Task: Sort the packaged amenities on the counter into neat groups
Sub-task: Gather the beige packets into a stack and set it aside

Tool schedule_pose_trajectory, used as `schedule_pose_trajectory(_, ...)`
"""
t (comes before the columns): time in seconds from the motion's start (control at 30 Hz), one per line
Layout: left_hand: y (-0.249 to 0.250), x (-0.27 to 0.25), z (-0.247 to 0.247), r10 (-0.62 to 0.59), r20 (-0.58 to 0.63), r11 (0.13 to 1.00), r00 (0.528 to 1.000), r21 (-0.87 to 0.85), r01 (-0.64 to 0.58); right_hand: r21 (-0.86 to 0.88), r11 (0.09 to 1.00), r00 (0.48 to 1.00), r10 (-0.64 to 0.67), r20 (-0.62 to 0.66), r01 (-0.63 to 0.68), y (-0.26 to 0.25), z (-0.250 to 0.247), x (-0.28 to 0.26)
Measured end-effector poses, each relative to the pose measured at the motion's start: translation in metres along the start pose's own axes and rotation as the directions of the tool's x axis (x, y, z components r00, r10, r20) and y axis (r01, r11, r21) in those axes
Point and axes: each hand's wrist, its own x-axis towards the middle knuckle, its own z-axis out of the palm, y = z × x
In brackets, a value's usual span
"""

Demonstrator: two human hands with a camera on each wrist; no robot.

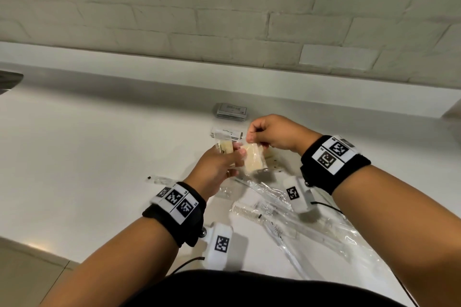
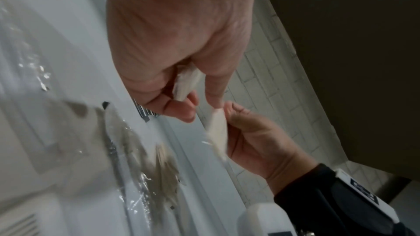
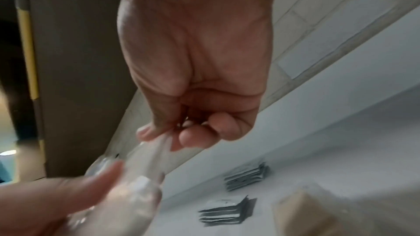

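Above the white counter (image 1: 99, 157) my left hand (image 1: 235, 154) grips a cream soap packet (image 1: 225, 147) and its thumb touches a second cream packet (image 1: 253, 161). My right hand (image 1: 250, 137) pinches the clear wrapper at the top of that second packet, which hangs between both hands. In the left wrist view my left hand (image 2: 188, 100) curls round its packet (image 2: 186, 83), and the other packet (image 2: 218, 132) is edge-on. The right wrist view has my right hand (image 3: 168, 137) pinching the clear wrapper (image 3: 152, 152).
A stack of grey sachets (image 1: 231, 111) lies near the wall, with white packets (image 1: 225, 133) in front of it. More cream packets (image 1: 273, 161), a wrapped comb (image 1: 247, 212) and wrapped toothbrushes (image 1: 299, 227) lie below my hands. A dark sink edge (image 1: 10, 80) is at far left.
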Motion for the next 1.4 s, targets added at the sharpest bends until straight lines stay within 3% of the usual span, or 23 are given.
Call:
schedule_pose_trajectory(0.1, 0.005, 0.009, 0.006, 0.056, -0.063, 0.983, 0.996, -0.171, -0.066, 0.186, 0.982, 0.993, 0.062, -0.097, -0.043, 0.001, 0.005, 0.003)
schedule_pose_trajectory(0.2, 0.011, 0.017, 0.009, 0.038, -0.135, 0.922, 0.990, -0.376, -0.087, 0.421, 0.897, 0.991, 0.129, 0.045, -0.136, 0.012, 0.009, -0.001)
schedule_pose_trajectory(0.33, 0.004, 0.022, 0.015, -0.008, -0.117, 0.934, 0.993, -0.356, -0.034, 0.672, 0.738, 0.973, 0.190, -0.132, -0.053, 0.024, 0.001, 0.001)
schedule_pose_trajectory(0.4, -0.002, 0.024, 0.018, -0.045, -0.100, 0.940, 0.994, -0.341, 0.008, 0.675, 0.737, 0.956, 0.208, -0.209, -0.013, 0.027, -0.008, 0.004)
schedule_pose_trajectory(0.53, -0.005, 0.027, 0.013, -0.092, -0.102, 0.945, 0.991, -0.323, 0.055, 0.290, 0.957, 0.886, 0.142, -0.441, -0.010, 0.032, -0.031, 0.012)
schedule_pose_trajectory(0.63, -0.004, 0.030, 0.003, -0.097, -0.152, 0.948, 0.984, -0.315, 0.045, 0.248, 0.969, 0.931, 0.100, -0.351, -0.011, 0.030, -0.047, 0.012)
schedule_pose_trajectory(0.73, -0.001, 0.031, 0.000, -0.103, -0.187, 0.953, 0.977, -0.299, 0.043, 0.057, 0.994, 0.955, 0.102, -0.280, -0.089, 0.028, -0.051, 0.017)
schedule_pose_trajectory(0.83, 0.003, 0.030, 0.000, -0.118, -0.155, 0.954, 0.981, -0.293, 0.069, -0.232, 0.957, 0.973, 0.133, -0.188, -0.175, 0.026, -0.048, 0.027)
schedule_pose_trajectory(1.0, -0.001, 0.030, -0.006, -0.166, -0.057, 0.956, 0.985, -0.255, 0.146, -0.568, 0.815, 0.969, 0.218, 0.116, -0.115, 0.026, -0.034, 0.047)
schedule_pose_trajectory(1.07, -0.003, 0.029, -0.008, -0.158, -0.071, 0.962, 0.985, -0.237, 0.137, -0.627, 0.769, 0.963, 0.245, 0.111, -0.123, 0.034, -0.024, 0.053)
schedule_pose_trajectory(1.13, -0.004, 0.029, -0.011, -0.132, -0.097, 0.968, 0.987, -0.225, 0.108, -0.644, 0.748, 0.976, 0.218, 0.008, -0.162, 0.045, -0.016, 0.057)
schedule_pose_trajectory(1.2, -0.003, 0.027, -0.014, -0.090, -0.122, 0.975, 0.988, -0.215, 0.062, -0.497, 0.847, 0.979, 0.125, -0.163, -0.191, 0.050, -0.011, 0.056)
schedule_pose_trajectory(1.27, -0.002, 0.027, -0.016, -0.031, -0.155, 0.980, 0.988, -0.198, 0.000, -0.095, 0.988, 0.967, 0.099, -0.233, -0.124, 0.041, -0.005, 0.046)
schedule_pose_trajectory(1.33, 0.000, 0.026, -0.013, 0.008, -0.175, 0.985, 0.984, -0.166, -0.037, 0.163, 0.983, 0.989, 0.099, -0.108, -0.081, 0.023, 0.004, 0.030)
schedule_pose_trajectory(1.4, 0.001, 0.024, -0.006, 0.030, -0.156, 0.987, 0.987, -0.151, -0.054, 0.180, 0.982, 0.998, 0.063, -0.031, -0.056, 0.011, 0.014, 0.019)
